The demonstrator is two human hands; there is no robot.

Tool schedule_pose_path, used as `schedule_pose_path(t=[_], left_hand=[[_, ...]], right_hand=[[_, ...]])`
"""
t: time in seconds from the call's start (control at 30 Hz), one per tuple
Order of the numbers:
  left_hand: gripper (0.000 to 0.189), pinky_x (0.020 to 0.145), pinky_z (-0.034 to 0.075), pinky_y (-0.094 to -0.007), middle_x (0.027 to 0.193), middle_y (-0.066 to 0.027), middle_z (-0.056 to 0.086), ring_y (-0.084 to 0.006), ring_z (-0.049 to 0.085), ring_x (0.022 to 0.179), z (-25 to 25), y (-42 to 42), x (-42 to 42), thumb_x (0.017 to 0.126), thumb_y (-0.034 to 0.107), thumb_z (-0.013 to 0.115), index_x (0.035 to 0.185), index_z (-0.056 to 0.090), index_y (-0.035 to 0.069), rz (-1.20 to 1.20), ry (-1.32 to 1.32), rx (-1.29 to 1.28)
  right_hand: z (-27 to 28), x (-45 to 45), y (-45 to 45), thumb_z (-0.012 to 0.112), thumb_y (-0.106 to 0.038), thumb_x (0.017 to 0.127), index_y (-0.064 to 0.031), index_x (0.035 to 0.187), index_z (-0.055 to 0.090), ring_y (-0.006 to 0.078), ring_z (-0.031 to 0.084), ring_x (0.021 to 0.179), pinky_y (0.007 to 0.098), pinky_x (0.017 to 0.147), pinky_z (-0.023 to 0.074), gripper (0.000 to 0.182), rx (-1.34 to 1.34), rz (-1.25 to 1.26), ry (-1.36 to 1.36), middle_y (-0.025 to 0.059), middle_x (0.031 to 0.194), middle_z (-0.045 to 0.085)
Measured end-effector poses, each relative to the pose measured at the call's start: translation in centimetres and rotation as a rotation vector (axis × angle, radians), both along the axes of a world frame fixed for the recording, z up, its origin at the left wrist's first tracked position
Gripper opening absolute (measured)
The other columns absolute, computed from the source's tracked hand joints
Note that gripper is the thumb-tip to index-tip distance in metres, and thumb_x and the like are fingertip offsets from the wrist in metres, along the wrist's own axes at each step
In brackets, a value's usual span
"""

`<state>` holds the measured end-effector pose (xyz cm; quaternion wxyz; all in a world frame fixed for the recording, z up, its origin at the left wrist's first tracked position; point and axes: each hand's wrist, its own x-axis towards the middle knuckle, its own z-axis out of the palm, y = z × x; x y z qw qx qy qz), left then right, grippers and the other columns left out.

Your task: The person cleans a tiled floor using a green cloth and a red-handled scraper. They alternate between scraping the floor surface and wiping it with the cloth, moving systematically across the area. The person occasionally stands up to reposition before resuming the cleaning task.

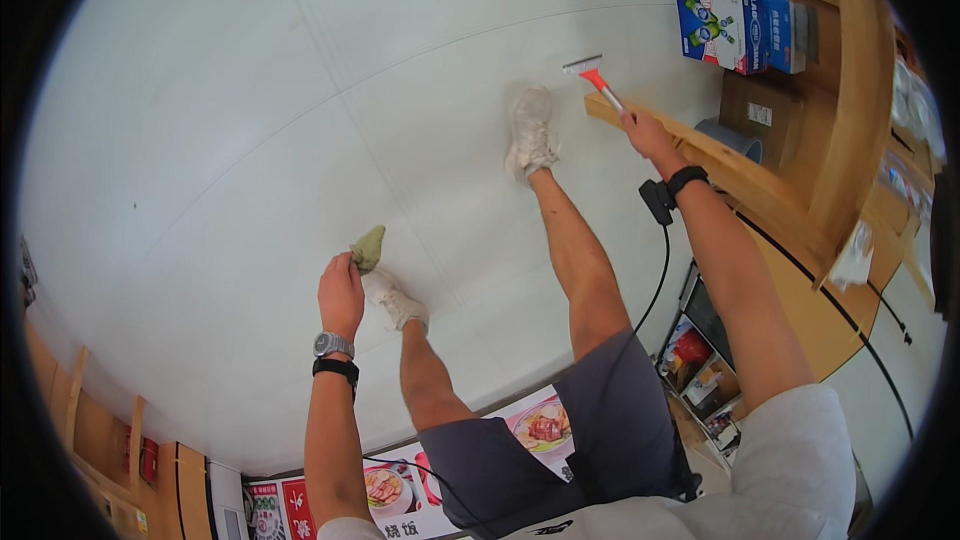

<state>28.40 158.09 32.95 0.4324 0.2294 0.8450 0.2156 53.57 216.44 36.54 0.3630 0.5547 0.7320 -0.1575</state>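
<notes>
My right hand grips the handle of a scraper with a red neck and a wide metal blade. The blade points away from me, above the pale floor and past the end of a wooden beam. In my left hand is a crumpled green cloth, pinched at the fingertips over the toe of my left shoe. My right shoe stands farther forward on the floor. Each wrist wears a black strap, and a small black device sits at the right one.
Wooden furniture framing lies close on the right, holding a printed beer carton, a cardboard box and a grey bin. A black cable hangs from the right wrist device. Behind my legs is a food-picture signboard, beside a cluttered shelf.
</notes>
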Motion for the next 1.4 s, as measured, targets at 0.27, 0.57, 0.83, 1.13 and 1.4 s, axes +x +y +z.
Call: schedule_pose_path(t=[0.27, 0.57, 0.83, 1.13, 1.4], left_hand=[[0.026, 0.088, 0.055, -0.0432, 0.109, -0.0237, 0.075, -0.0400, 0.072, 0.100, -5.9, 18.4, 1.0, 0.108, 0.012, 0.055, 0.125, 0.066, -0.004, 0.340, -0.031, -0.003], [0.026, 0.089, 0.055, -0.0458, 0.113, -0.0218, 0.074, -0.0416, 0.070, 0.102, -5.2, 32.9, 3.6, 0.107, 0.011, 0.053, 0.126, 0.065, -0.003, 0.389, -0.215, 0.002], [0.027, 0.089, 0.055, -0.0468, 0.115, -0.0235, 0.073, -0.0428, 0.070, 0.103, -7.3, 31.7, 4.4, 0.107, 0.011, 0.053, 0.126, 0.066, -0.003, 0.301, -0.146, -0.021], [0.026, 0.089, 0.055, -0.0473, 0.114, -0.0223, 0.073, -0.0427, 0.070, 0.103, -8.4, 31.4, 6.2, 0.107, 0.011, 0.053, 0.125, 0.065, -0.003, 0.328, -0.193, -0.022], [0.025, 0.089, 0.055, -0.0473, 0.114, -0.0220, 0.073, -0.0431, 0.070, 0.103, -8.8, 32.3, 7.0, 0.106, 0.011, 0.054, 0.125, 0.065, -0.003, 0.324, -0.216, -0.037]], right_hand=[[-7.6, -2.9, 15.3, 0.045, -0.054, 0.110, -0.0028, 0.102, 0.066, 0.0439, 0.069, 0.085, 0.0544, 0.078, 0.0527, 0.056, -0.067, 0.317, 0.052, 0.0217, 0.088, 0.072], [-11.5, -3.4, 19.9, 0.039, -0.050, 0.114, -0.0022, 0.103, 0.061, 0.0450, 0.067, 0.079, 0.0547, 0.074, 0.0524, 0.054, -0.176, 0.368, 0.039, 0.0221, 0.083, 0.070], [-12.5, -3.6, 21.8, 0.035, -0.051, 0.115, -0.0017, 0.104, 0.061, 0.0457, 0.069, 0.082, 0.0562, 0.076, 0.0550, 0.057, -0.255, 0.425, -0.069, 0.0240, 0.085, 0.070], [-12.7, -5.2, 22.5, 0.036, -0.053, 0.115, -0.0024, 0.106, 0.061, 0.0434, 0.069, 0.078, 0.0542, 0.073, 0.0560, 0.057, -0.254, 0.507, -0.140, 0.0215, 0.085, 0.071], [-16.0, -11.8, 16.1, 0.043, -0.052, 0.112, -0.0063, 0.109, 0.064, 0.0377, 0.071, 0.078, 0.0501, 0.069, 0.0576, 0.051, -0.270, 0.811, 0.182, 0.0155, 0.083, 0.072]])
